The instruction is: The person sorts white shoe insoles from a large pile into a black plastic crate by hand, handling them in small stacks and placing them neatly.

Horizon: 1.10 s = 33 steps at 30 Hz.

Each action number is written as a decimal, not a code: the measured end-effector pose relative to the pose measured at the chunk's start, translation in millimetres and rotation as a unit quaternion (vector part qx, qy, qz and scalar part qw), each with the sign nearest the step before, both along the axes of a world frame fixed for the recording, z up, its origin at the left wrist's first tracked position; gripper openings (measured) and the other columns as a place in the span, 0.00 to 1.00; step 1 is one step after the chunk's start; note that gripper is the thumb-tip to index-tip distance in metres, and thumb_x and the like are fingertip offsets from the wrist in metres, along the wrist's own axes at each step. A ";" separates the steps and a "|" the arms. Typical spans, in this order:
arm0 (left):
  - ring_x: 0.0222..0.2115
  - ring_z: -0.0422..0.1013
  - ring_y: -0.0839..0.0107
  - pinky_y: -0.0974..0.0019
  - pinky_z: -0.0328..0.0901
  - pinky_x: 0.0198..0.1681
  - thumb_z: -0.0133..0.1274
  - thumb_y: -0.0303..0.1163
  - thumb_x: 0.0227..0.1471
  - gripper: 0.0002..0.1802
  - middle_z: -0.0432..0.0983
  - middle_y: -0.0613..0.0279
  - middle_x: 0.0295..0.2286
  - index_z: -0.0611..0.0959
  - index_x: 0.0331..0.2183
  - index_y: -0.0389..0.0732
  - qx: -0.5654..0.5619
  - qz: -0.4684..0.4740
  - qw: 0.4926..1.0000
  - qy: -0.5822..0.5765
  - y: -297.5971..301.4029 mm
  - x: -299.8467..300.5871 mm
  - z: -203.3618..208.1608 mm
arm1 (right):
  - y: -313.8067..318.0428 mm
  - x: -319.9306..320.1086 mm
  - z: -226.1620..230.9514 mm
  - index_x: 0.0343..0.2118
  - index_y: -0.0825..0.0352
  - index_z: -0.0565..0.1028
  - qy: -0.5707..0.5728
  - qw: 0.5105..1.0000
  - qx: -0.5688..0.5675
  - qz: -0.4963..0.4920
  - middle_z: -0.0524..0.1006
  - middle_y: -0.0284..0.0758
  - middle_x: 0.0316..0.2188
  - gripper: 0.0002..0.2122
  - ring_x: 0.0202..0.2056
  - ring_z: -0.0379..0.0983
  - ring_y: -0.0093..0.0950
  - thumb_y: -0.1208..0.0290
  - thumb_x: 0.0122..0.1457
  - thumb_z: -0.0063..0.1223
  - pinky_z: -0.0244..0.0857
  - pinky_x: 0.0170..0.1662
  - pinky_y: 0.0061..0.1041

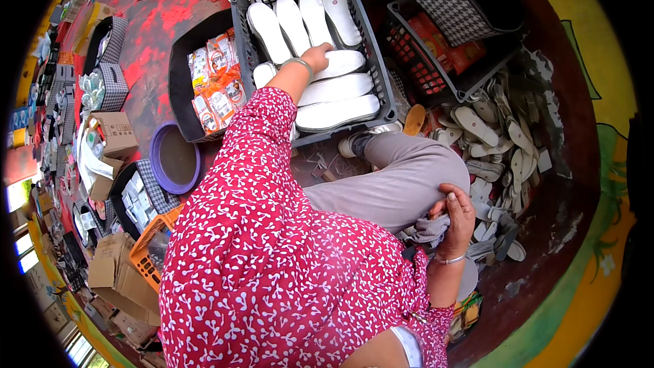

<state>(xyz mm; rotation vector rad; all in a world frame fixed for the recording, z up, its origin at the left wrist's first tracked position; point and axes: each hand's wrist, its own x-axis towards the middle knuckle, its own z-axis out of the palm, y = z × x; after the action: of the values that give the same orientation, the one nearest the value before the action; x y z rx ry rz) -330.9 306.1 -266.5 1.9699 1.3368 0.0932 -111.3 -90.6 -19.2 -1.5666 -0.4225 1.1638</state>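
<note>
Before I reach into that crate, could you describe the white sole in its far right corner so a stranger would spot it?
Find the big dark crate that the left hand reaches into. At its far end, four soles lie side by side, lengthwise. The rightmost sole bears a small reddish spot, which I can't see on its neighbours.

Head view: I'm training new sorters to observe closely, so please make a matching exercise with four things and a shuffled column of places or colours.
Things:
1. Left hand
2. Right hand
3. Round tub
4. Heap of loose soles

Places or colours:
A. Purple rim
B. At the white soles in the dark crate
C. On the floor at the picture's right
D. By the crumpled gray cloth

Pairs: 1-B, 2-D, 3-A, 4-C
</note>
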 end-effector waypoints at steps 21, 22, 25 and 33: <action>0.54 0.56 0.56 0.58 0.46 0.58 0.60 0.37 0.36 0.36 0.68 0.50 0.47 0.70 0.49 0.37 0.165 -0.053 0.950 0.260 -74.9 -83.7 61.9 | -7.4 3.0 -7.1 0.41 0.73 0.71 0.017 0.999 0.037 -0.007 0.74 0.35 0.19 0.11 0.18 0.68 0.18 0.72 0.60 0.43 0.61 0.23 0.14; 0.54 0.56 0.56 0.59 0.46 0.58 0.59 0.36 0.36 0.34 0.69 0.50 0.46 0.70 0.48 0.37 0.189 -0.062 0.943 0.267 -74.6 -81.6 54.5 | -7.6 3.4 -6.8 0.41 0.73 0.71 0.017 0.999 0.039 -0.007 0.74 0.35 0.19 0.11 0.18 0.68 0.18 0.72 0.60 0.43 0.61 0.23 0.14; 0.53 0.58 0.57 0.59 0.46 0.58 0.56 0.32 0.37 0.30 0.71 0.50 0.44 0.72 0.46 0.37 0.148 -0.047 0.946 0.285 -67.6 -77.4 43.8 | -8.4 2.1 -7.0 0.41 0.73 0.71 0.016 0.999 0.038 -0.016 0.74 0.35 0.19 0.11 0.18 0.67 0.18 0.72 0.60 0.43 0.61 0.23 0.14; 0.51 0.60 0.57 0.46 0.40 0.58 0.53 0.30 0.36 0.27 0.74 0.51 0.39 0.74 0.44 0.39 0.097 -0.036 0.940 0.325 -59.1 -59.6 51.7 | -11.8 5.6 -9.5 0.41 0.74 0.71 0.011 0.999 0.050 -0.009 0.74 0.36 0.19 0.11 0.18 0.68 0.20 0.72 0.60 0.43 0.63 0.24 0.15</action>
<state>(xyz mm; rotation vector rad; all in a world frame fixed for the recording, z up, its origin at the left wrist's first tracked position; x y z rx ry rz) -390.5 247.0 -214.8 2.3229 1.7062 -0.5238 -105.7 -102.4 -28.6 -1.4666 -0.4441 1.1280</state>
